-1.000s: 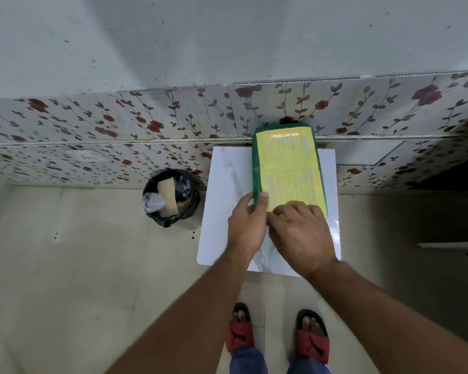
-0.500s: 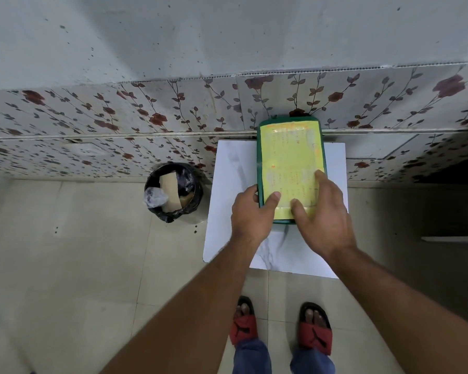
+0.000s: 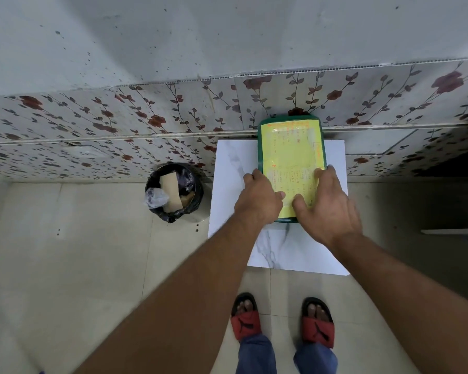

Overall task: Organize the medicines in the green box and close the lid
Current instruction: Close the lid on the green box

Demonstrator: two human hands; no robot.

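Observation:
The green box [image 3: 260,147] lies on a white marble-patterned tabletop [image 3: 233,184] against the wall, its lid down and covered by a yellow printed sheet [image 3: 292,157]. My left hand [image 3: 258,201] grips the box's near left corner, thumb resting on the lid. My right hand [image 3: 327,209] lies on the near right part of the lid, fingers spread, thumb on the yellow sheet. No medicines are visible; the box's inside is hidden.
A black bin [image 3: 173,191] lined with a dark bag, holding cardboard and plastic, stands on the tiled floor left of the table. The floral tiled wall [image 3: 146,120] runs right behind the box. My feet in red sandals [image 3: 245,318] stand below the table.
Both hands have moved apart from the near edge's middle. The left went to the left corner, the right spread over the right side of the lid. The box sits slightly farther back.

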